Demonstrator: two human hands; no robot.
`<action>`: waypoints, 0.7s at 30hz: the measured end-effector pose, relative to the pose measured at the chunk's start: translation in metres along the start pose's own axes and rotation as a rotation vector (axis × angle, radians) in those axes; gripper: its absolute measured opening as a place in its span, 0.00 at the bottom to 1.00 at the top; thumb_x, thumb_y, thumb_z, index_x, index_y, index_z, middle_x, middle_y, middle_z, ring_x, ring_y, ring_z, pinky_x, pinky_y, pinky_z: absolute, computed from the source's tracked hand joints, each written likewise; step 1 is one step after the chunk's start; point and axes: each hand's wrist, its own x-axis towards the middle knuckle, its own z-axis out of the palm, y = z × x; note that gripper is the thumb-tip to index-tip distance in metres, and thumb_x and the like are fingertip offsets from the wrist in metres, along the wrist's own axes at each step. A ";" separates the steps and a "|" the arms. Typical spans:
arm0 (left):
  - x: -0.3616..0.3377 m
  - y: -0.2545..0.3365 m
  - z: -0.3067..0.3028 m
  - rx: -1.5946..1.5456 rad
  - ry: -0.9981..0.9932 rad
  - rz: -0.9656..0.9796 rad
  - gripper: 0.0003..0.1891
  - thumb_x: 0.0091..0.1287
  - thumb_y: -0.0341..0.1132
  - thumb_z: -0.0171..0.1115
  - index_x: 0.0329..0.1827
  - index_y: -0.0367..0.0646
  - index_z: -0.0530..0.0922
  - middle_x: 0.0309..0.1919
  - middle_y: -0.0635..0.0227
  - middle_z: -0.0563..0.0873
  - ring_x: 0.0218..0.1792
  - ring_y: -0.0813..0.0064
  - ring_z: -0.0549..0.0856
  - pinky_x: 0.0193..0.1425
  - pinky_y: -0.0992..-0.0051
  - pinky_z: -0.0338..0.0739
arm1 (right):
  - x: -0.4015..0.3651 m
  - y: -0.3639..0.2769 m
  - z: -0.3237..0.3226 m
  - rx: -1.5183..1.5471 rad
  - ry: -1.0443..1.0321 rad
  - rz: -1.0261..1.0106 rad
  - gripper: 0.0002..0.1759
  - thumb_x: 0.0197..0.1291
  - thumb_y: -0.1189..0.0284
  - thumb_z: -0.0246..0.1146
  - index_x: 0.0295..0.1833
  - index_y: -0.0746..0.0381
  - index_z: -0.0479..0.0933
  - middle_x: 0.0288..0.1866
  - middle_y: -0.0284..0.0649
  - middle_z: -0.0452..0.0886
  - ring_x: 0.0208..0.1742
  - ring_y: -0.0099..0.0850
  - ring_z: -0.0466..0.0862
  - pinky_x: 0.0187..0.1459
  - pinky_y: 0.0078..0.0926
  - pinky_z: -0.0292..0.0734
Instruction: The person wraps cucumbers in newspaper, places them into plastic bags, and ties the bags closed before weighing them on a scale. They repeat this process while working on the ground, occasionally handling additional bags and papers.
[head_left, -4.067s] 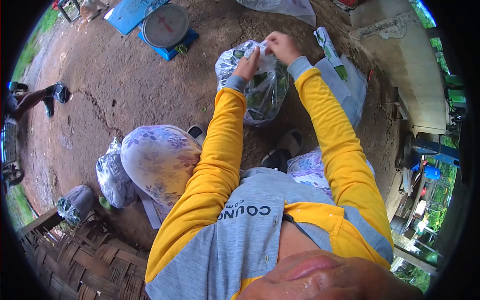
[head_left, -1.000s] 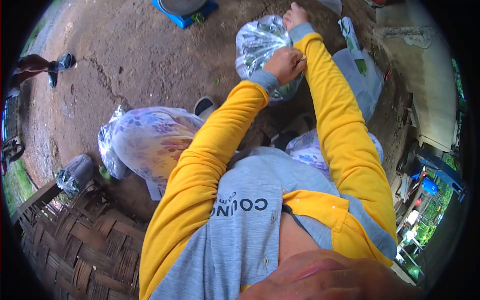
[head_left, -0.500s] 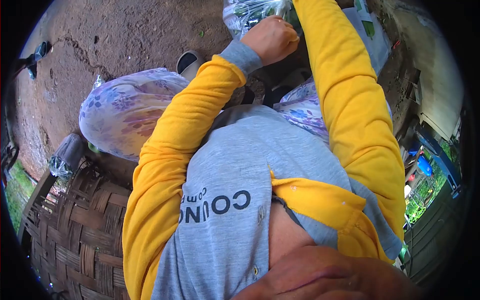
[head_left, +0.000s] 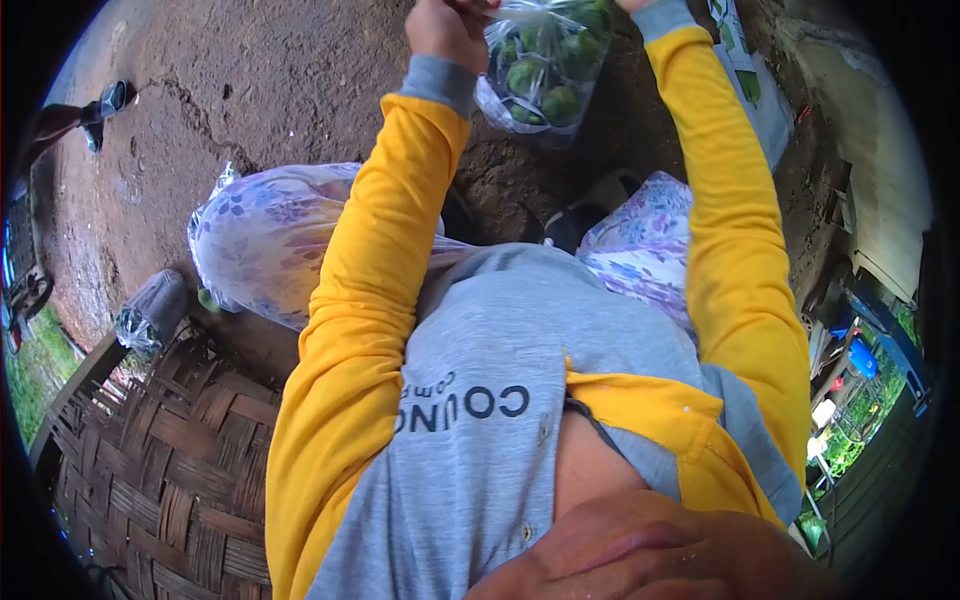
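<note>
A clear plastic bag of round green fruits stands on the dirt ground at the top of the view. My left hand is at the bag's upper left, its fingers closed on the thin plastic near the frame's top edge. To the right of the bag, only the heel of my right hand shows; its fingers are outside the frame. Both arms are stretched forward in yellow sleeves with grey cuffs.
Floral cloth covers my legs. A woven bamboo piece lies at lower left, beside a grey wrapped bundle. Another person's foot is at the far left. At upper right is a pale plastic bag with something green.
My hands have moved apart and farther forward, my left hand to the left. More of the bag of fruits now shows between them. The other person's foot has shifted slightly right in view.
</note>
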 end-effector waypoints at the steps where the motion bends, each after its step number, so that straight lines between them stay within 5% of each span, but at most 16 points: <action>1: 0.008 0.008 0.007 -0.008 0.050 0.034 0.15 0.66 0.37 0.44 0.19 0.48 0.64 0.15 0.73 0.66 0.21 0.73 0.68 0.35 0.71 0.70 | -0.024 -0.001 0.020 -0.135 -0.084 -0.018 0.16 0.61 0.60 0.55 0.25 0.53 0.60 0.14 0.28 0.54 0.11 0.20 0.55 0.13 0.22 0.50; 3: 0.021 0.008 0.020 0.000 0.052 -0.016 0.15 0.65 0.37 0.45 0.19 0.45 0.67 0.16 0.71 0.69 0.20 0.73 0.69 0.29 0.74 0.67 | -0.059 0.006 0.046 -0.691 -0.260 -0.020 0.12 0.60 0.61 0.57 0.31 0.57 0.66 0.17 0.33 0.66 0.14 0.24 0.66 0.16 0.26 0.61; 5: 0.017 -0.002 0.052 0.157 0.070 -0.091 0.14 0.65 0.37 0.46 0.20 0.44 0.68 0.16 0.70 0.71 0.19 0.74 0.69 0.27 0.75 0.66 | -0.093 0.032 0.062 -1.319 -0.315 -0.694 0.18 0.57 0.64 0.57 0.47 0.65 0.69 0.35 0.52 0.79 0.35 0.48 0.79 0.35 0.38 0.72; 6: 0.013 -0.013 0.061 0.287 -0.039 -0.019 0.14 0.65 0.37 0.48 0.21 0.42 0.70 0.17 0.69 0.72 0.19 0.75 0.70 0.25 0.75 0.65 | -0.083 0.049 0.053 -1.492 -0.191 -0.366 0.21 0.54 0.63 0.59 0.49 0.64 0.69 0.36 0.56 0.77 0.40 0.52 0.77 0.40 0.41 0.71; 7: 0.022 -0.029 0.053 0.499 -0.256 0.186 0.13 0.63 0.37 0.50 0.21 0.42 0.70 0.17 0.69 0.72 0.19 0.77 0.70 0.25 0.76 0.65 | -0.070 0.058 0.046 -1.666 -0.119 -0.045 0.26 0.50 0.62 0.62 0.53 0.63 0.68 0.48 0.56 0.74 0.50 0.51 0.74 0.50 0.41 0.69; 8: 0.018 -0.034 0.056 0.488 -0.280 0.200 0.12 0.62 0.36 0.51 0.22 0.42 0.71 0.18 0.70 0.73 0.21 0.77 0.71 0.25 0.75 0.66 | -0.064 0.075 0.017 -1.512 -0.097 -0.764 0.12 0.60 0.64 0.52 0.38 0.61 0.72 0.29 0.50 0.78 0.29 0.47 0.78 0.31 0.39 0.72; 9: 0.010 -0.038 0.060 0.474 -0.312 0.209 0.10 0.61 0.35 0.52 0.23 0.41 0.72 0.19 0.70 0.74 0.22 0.77 0.72 0.26 0.75 0.66 | -0.073 0.055 0.028 -1.554 -0.042 -0.452 0.15 0.58 0.63 0.52 0.45 0.62 0.75 0.41 0.56 0.78 0.44 0.50 0.78 0.45 0.39 0.72; 11: 0.009 -0.054 0.053 0.622 -0.308 0.381 0.12 0.65 0.37 0.54 0.31 0.34 0.75 0.27 0.71 0.78 0.34 0.79 0.77 0.40 0.79 0.73 | -0.067 0.054 0.020 -1.261 0.009 -0.622 0.13 0.55 0.65 0.54 0.40 0.61 0.77 0.37 0.51 0.80 0.41 0.47 0.79 0.42 0.40 0.73; 12: -0.009 -0.066 0.056 0.721 -0.180 0.457 0.13 0.66 0.37 0.53 0.35 0.33 0.74 0.30 0.70 0.79 0.35 0.79 0.77 0.41 0.79 0.73 | -0.079 0.048 0.016 -1.383 -0.018 -0.442 0.13 0.54 0.65 0.54 0.37 0.63 0.77 0.35 0.51 0.80 0.39 0.47 0.80 0.41 0.40 0.73; 13: -0.026 -0.073 0.057 0.816 -0.047 0.544 0.14 0.67 0.38 0.51 0.40 0.32 0.74 0.33 0.69 0.79 0.37 0.79 0.77 0.42 0.79 0.73 | -0.071 0.061 0.011 -1.259 0.027 -0.509 0.13 0.53 0.65 0.53 0.34 0.63 0.78 0.33 0.53 0.79 0.38 0.48 0.80 0.40 0.40 0.73; 14: -0.027 -0.081 0.041 0.968 -0.207 0.605 0.15 0.68 0.38 0.50 0.40 0.32 0.75 0.34 0.68 0.80 0.37 0.79 0.78 0.42 0.79 0.73 | -0.075 0.057 0.018 -1.397 0.089 -0.357 0.14 0.54 0.65 0.53 0.34 0.62 0.79 0.34 0.53 0.79 0.39 0.48 0.79 0.41 0.39 0.73; 17: -0.019 -0.076 0.036 0.712 -0.311 0.224 0.16 0.69 0.39 0.48 0.44 0.32 0.76 0.36 0.64 0.81 0.36 0.78 0.79 0.42 0.80 0.73 | -0.092 0.052 0.027 -1.297 0.090 -0.421 0.14 0.55 0.64 0.53 0.36 0.61 0.79 0.35 0.49 0.80 0.39 0.47 0.79 0.42 0.39 0.73; 20: 0.000 -0.077 0.031 0.658 -0.235 0.243 0.16 0.70 0.38 0.45 0.40 0.32 0.76 0.31 0.66 0.81 0.31 0.78 0.78 0.36 0.80 0.74 | -0.095 0.045 0.023 -1.164 -0.010 -0.594 0.13 0.55 0.64 0.54 0.38 0.60 0.78 0.37 0.49 0.80 0.39 0.46 0.80 0.42 0.38 0.74; 21: 0.007 -0.071 0.027 0.633 -0.204 0.254 0.16 0.70 0.38 0.45 0.39 0.33 0.76 0.30 0.66 0.80 0.30 0.78 0.78 0.35 0.80 0.74 | -0.103 0.038 0.027 -1.025 0.115 -0.611 0.12 0.56 0.65 0.55 0.40 0.60 0.77 0.37 0.45 0.81 0.41 0.41 0.81 0.45 0.34 0.74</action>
